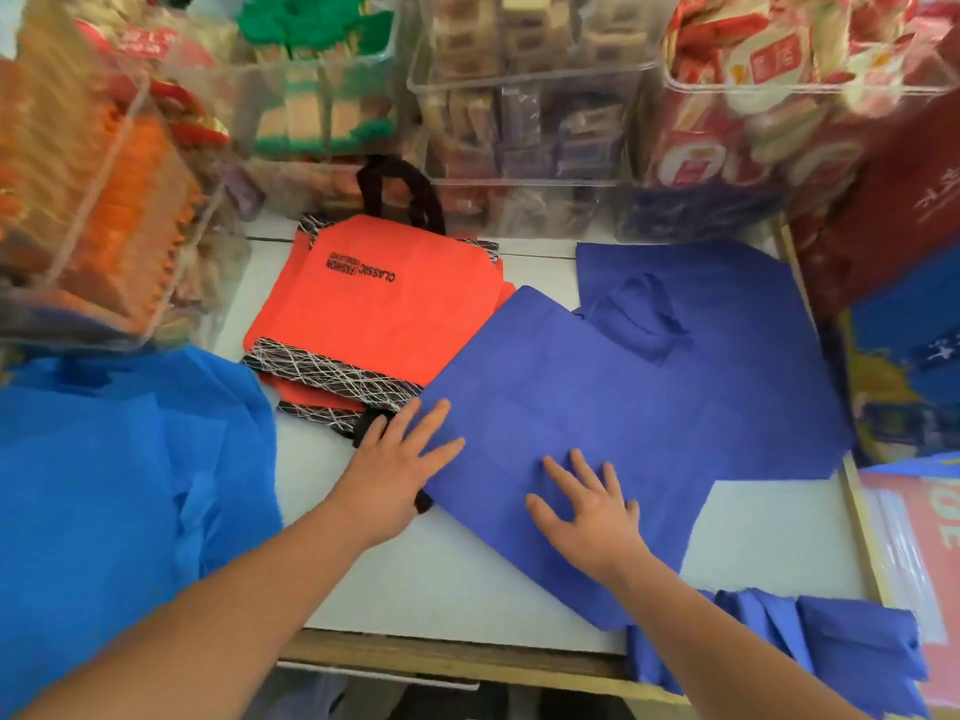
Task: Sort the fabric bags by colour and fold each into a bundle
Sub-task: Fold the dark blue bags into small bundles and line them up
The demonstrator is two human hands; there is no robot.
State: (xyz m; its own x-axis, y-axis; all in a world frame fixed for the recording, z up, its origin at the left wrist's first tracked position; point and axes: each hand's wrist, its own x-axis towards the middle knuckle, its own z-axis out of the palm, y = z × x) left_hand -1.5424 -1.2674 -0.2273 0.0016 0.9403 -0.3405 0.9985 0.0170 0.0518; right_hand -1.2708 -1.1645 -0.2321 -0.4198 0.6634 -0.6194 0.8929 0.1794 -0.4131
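A dark blue fabric bag (582, 387) lies flat and slanted across the white table (447, 584). My left hand (400, 465) presses its left corner with straight fingers. My right hand (587, 506) lies flat on its lower part, fingers spread. Behind it lies another dark blue bag (727, 314) with a handle showing. A stack of orange bags (374, 309) with black patterned trim and black handles sits at the left of the blue ones. Bright blue bags (119, 475) are heaped at far left. A folded dark blue bundle (810, 646) hangs over the table's front right edge.
Clear plastic bins (524, 85) full of packaged goods line the back of the table, and another bin (88, 200) stands at left. A red bag (883, 220) and printed bags stand at right. The wooden table edge (441, 657) runs along the front.
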